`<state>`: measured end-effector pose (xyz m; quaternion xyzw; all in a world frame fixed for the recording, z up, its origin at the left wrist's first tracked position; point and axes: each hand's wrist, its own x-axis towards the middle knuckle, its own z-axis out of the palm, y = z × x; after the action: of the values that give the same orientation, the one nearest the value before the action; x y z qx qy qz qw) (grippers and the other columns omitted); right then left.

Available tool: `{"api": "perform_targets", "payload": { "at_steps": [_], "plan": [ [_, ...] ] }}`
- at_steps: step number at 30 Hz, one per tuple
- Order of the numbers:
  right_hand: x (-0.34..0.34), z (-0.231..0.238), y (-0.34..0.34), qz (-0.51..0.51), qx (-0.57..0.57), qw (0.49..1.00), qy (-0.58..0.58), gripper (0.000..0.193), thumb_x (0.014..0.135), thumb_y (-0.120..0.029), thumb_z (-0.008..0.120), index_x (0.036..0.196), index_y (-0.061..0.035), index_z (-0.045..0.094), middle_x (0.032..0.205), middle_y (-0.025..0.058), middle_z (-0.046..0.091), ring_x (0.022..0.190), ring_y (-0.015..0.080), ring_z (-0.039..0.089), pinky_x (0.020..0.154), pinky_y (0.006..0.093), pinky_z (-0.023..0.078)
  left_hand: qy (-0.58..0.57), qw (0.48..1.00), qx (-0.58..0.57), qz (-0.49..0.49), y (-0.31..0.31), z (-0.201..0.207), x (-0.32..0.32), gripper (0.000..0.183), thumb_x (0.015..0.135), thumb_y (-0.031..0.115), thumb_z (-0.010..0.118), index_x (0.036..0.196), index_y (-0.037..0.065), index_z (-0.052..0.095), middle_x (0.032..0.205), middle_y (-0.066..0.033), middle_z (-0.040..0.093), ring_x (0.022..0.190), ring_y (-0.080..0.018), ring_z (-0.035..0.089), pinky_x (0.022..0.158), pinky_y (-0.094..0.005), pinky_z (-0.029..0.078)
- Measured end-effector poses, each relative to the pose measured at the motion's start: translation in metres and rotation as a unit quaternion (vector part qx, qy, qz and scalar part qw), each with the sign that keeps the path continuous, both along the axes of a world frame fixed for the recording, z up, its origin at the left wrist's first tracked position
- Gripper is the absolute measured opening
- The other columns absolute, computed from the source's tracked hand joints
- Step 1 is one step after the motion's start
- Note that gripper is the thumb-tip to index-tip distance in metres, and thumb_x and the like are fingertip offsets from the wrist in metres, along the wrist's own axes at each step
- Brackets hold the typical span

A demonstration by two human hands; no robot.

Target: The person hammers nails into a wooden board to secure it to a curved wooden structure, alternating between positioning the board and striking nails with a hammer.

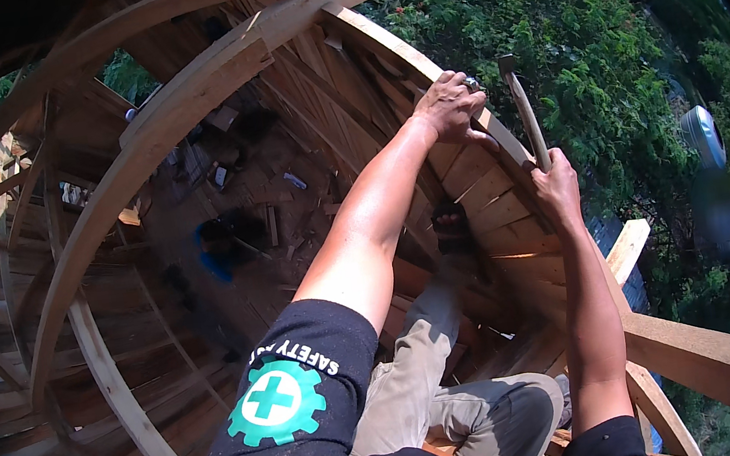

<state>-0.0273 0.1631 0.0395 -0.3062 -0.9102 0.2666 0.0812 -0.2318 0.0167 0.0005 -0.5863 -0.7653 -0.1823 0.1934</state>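
Observation:
My right hand [556,182] is closed round the wooden handle of a hammer [527,114]. The hammer stands nearly upright, its metal head at the top, just outside the curved hull edge. Across from it, my left hand [449,108] has its fingers curled over the top of a long curved wooden beam [396,47]. Its knuckles face up, and the palm side is hidden. Below the beam, planks [481,183] line the inner side of the wooden hull. Between my hands and the planks, a dark-shod foot [450,221] rests against the boards.
Large curved ribs [159,131] arch across the left side. Far below lies a floor [297,205] strewn with wood scraps, with a person in blue [215,248] there. A thick square timber [704,354] juts out at right. Green trees [538,2] fill the space beyond the hull.

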Motion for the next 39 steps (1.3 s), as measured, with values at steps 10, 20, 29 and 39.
{"api": "perform_targets", "payload": {
  "at_steps": [10,20,29,39],
  "plan": [
    [0.000,-0.005,-0.010,-0.044,-0.001,0.999,0.008,0.037,0.086,-0.031,0.067,0.105,-0.0020,0.055,0.097,0.0260,0.068,0.096,0.0445,0.065,0.081,0.0507,0.048,-0.004,0.965,0.095,0.243,-0.143,-0.010,-0.050,0.087,0.080,0.053,0.070,0.146,0.008,0.036,0.145,-0.0150,0.039,0.135,-0.0345,0.034,0.115,-0.0524,0.021],
    [0.001,0.001,-0.013,-0.056,-0.002,0.998,0.018,0.034,0.085,-0.030,0.070,0.099,-0.0024,0.055,0.092,0.0240,0.067,0.088,0.0422,0.065,0.076,0.0467,0.048,-0.024,0.753,-0.203,0.626,-0.453,0.051,-0.099,0.095,0.083,0.060,0.064,0.152,0.009,0.026,0.155,-0.0198,0.031,0.143,-0.0351,0.030,0.114,-0.0525,0.027],
    [0.001,0.001,-0.013,-0.041,-0.017,0.999,0.021,0.035,0.085,-0.030,0.069,0.100,-0.0012,0.057,0.091,0.0227,0.067,0.087,0.0396,0.066,0.076,0.0463,0.049,0.024,0.807,-0.236,0.541,-0.508,0.033,-0.134,0.088,0.084,0.057,0.064,0.147,0.005,0.032,0.140,-0.0214,0.051,0.129,-0.0365,0.049,0.105,-0.0521,0.039],
    [-0.031,0.036,-0.081,0.028,-0.015,0.985,0.168,0.022,0.095,-0.021,0.062,0.102,-0.0010,0.057,0.078,0.0147,0.065,0.072,0.0265,0.065,0.070,0.0408,0.050,0.025,0.836,-0.213,0.505,-0.518,0.041,-0.136,0.083,0.080,0.051,0.073,0.143,0.009,0.041,0.143,-0.0171,0.047,0.132,-0.0334,0.046,0.105,-0.0508,0.040]
  ]
}}
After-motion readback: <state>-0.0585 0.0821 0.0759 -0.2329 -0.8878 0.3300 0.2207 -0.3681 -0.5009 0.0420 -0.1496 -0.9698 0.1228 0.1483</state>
